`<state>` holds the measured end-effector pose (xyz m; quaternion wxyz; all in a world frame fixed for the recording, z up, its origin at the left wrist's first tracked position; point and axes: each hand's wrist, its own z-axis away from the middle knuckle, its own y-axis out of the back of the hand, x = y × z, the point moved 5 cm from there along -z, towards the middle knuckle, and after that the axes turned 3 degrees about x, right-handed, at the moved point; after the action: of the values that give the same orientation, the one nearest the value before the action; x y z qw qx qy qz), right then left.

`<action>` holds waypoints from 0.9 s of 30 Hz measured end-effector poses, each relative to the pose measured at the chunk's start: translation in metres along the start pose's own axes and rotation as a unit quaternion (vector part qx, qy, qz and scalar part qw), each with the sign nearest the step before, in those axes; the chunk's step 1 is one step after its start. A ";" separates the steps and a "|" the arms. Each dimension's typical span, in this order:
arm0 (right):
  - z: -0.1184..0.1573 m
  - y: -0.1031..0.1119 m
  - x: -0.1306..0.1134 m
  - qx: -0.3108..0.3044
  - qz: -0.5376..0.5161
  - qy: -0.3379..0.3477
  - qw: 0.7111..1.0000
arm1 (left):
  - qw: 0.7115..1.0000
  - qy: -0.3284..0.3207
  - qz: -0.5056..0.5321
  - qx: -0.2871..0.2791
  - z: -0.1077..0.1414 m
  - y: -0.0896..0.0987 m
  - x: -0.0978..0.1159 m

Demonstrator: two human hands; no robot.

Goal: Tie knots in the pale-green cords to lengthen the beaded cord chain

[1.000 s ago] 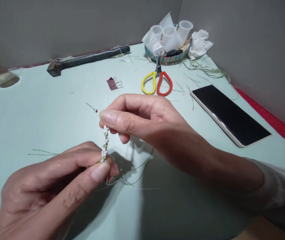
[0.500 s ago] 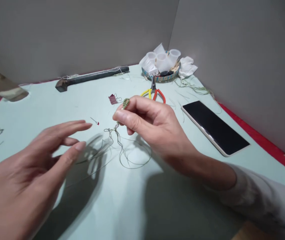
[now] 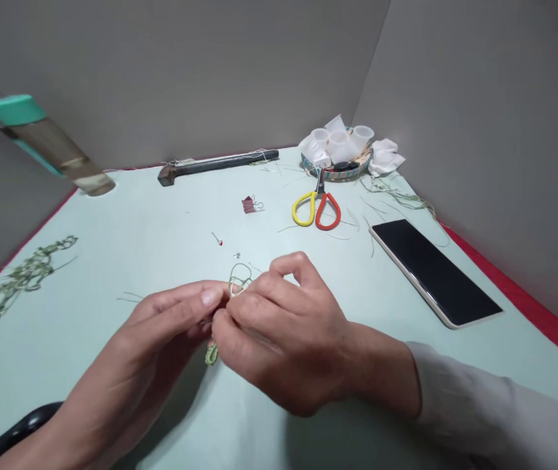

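Note:
A small green knotted cord piece (image 3: pixel 211 354) hangs below the fingertips of both hands, and thin loops of its cord (image 3: pixel 240 277) rise above them. My left hand (image 3: pixel 166 333) pinches the piece between thumb and fingers. Against it, my right hand (image 3: pixel 279 333) is closed with its fingertips on the same cord; the exact grip is hidden by the fingers. Just beyond the hands lie a pin with a red head (image 3: pixel 218 239) and a tiny clear bit (image 3: pixel 237 255).
Scissors (image 3: pixel 328 210), a maroon binder clip (image 3: pixel 249 204) and a hammer (image 3: pixel 220 163) lie farther back. A basket (image 3: pixel 342 173) holds white cups. A phone (image 3: pixel 435 271) is at right, a bottle (image 3: pixel 66 153) at back left, green knotted cords (image 3: pixel 31 274) at left.
My left hand has come right and closed on the cord piece. My right hand has turned and come nearer, and the piece now hangs downward. The view has shifted.

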<state>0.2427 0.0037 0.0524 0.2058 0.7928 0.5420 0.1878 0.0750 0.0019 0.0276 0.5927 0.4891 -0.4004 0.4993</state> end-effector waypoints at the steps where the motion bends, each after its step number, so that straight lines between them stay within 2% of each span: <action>1: 0.001 0.000 -0.001 0.002 0.005 0.008 1.000 | 1.000 0.008 0.015 -0.009 -0.001 -0.001 0.000; 7: 0.008 -0.010 -0.006 -0.007 0.001 0.020 1.000 | 0.996 0.035 0.064 -0.046 0.000 -0.003 -0.010; 9: 0.008 -0.011 -0.002 -0.014 -0.063 -0.009 0.998 | 0.995 0.039 0.073 -0.053 -0.001 -0.003 -0.013; 11: 0.007 -0.009 0.010 -0.008 -0.160 -0.079 0.984 | 0.994 0.042 0.080 -0.064 -0.001 -0.002 -0.015; 13: 0.007 -0.009 0.024 -0.024 -0.260 -0.175 0.949 | 0.993 0.046 0.075 -0.081 0.000 -0.001 -0.016; 15: 0.008 -0.018 0.034 -0.114 -0.354 -0.267 0.889 | 0.992 0.048 0.061 -0.100 0.002 -0.001 -0.016; 17: 0.012 -0.029 0.036 -0.226 -0.417 -0.340 0.812 | 0.991 0.047 0.045 -0.113 0.004 0.001 -0.015; 18: 0.015 -0.032 0.035 -0.269 -0.428 -0.365 0.782 | 0.991 0.046 0.038 -0.117 0.005 0.001 -0.014; 19: 0.016 -0.034 0.035 -0.296 -0.429 -0.377 0.766 | 0.991 0.045 0.031 -0.120 0.006 0.002 -0.014; 21: 0.015 -0.032 0.035 -0.311 -0.417 -0.379 0.765 | 0.991 0.045 0.023 -0.121 0.007 0.004 -0.013; 24: 0.008 -0.016 0.039 -0.276 -0.377 -0.365 0.805 | 0.991 0.045 0.018 -0.122 0.007 0.007 -0.013; 27: 0.001 0.011 0.045 -0.264 -0.311 -0.360 0.839 | 0.991 0.049 0.016 -0.127 0.009 0.010 -0.014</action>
<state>0.2676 0.0420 0.0608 0.6354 0.5103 0.5775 -0.0489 0.0628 -0.0092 0.0178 0.6609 0.3783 -0.4391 0.4768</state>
